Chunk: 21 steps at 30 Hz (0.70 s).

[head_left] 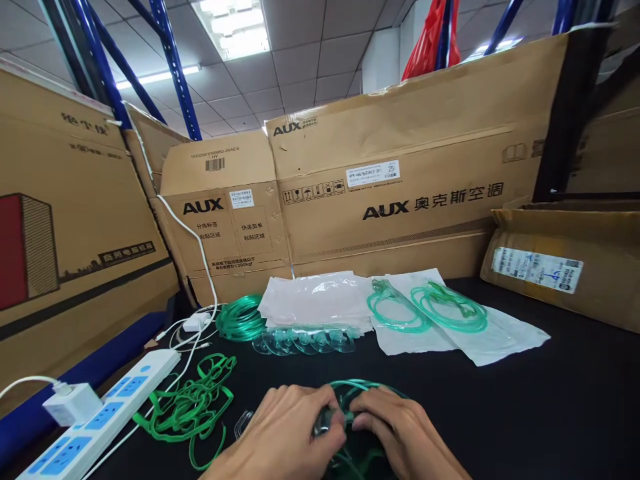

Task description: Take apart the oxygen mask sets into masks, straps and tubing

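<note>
My left hand (295,427) is closed on a clear greenish oxygen mask (323,423), most of it hidden by the fingers. Pinched in my right hand (395,420) is the end of a green plastic tube, with a small pale-green connector (349,417) between both hands. Whether the connector is fully seated on the mask cannot be made out. Coiled green tubing (360,384) loops behind and below my fingers on the black table (500,413). To the left lies a tangle of flat green elastic straps (195,400), and small clear metal-like strips (243,423) sit beside my left wrist.
Several clear masks (305,341) lie in a row before a stack of white bags (315,297). Two bagged coiled tubes (450,307) are at the right, a green tubing coil (241,319) at the left. A power strip (110,413) and cardboard boxes (390,180) border the table.
</note>
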### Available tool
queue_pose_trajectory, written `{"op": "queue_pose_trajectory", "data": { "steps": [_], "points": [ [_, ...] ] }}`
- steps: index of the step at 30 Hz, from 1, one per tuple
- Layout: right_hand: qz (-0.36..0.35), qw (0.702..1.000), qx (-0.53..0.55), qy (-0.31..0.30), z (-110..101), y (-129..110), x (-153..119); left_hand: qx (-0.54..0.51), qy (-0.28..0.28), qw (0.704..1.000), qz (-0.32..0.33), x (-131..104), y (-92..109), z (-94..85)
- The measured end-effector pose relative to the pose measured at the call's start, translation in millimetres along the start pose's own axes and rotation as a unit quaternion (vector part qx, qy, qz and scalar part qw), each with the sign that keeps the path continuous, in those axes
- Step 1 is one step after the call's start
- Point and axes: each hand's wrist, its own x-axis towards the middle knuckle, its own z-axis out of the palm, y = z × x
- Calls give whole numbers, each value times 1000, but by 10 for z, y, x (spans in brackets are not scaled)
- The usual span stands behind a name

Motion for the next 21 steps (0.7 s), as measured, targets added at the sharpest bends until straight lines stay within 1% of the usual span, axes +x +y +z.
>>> {"op": "queue_pose_trajectory", "data": {
  "steps": [2,5,6,8,10,12,14,15,18,20,21],
  "points": [
    [-14,1000,-23,8,-49,93,84,2,42,999,20,-90,-116,-68],
    [-19,999,-49,-5,-55,156,191,-35,101,994,-9,-202,-290,-179],
    [-19,998,-55,-1,-23,147,203,-49,105,993,-20,-214,-331,-195],
    [-20,998,-63,24,73,98,190,-59,94,994,-25,-182,-381,-187],
    [-28,997,-57,41,153,33,155,-37,89,995,-20,-88,-389,-152],
    [-31,998,-39,44,153,-27,134,-2,117,993,-10,27,-354,-129],
    [-27,998,-25,46,51,-77,147,18,149,989,13,119,-275,-132],
    [-23,998,-24,48,-30,-94,165,20,155,987,28,151,-220,-140],
    [-18,998,-39,44,-316,-87,214,34,126,989,71,216,-34,-164],
    [-2,996,-69,62,-454,-21,197,63,92,991,80,266,66,-162],
    [7,994,-86,73,-486,28,166,81,71,991,75,298,97,-154]
  ]
}}
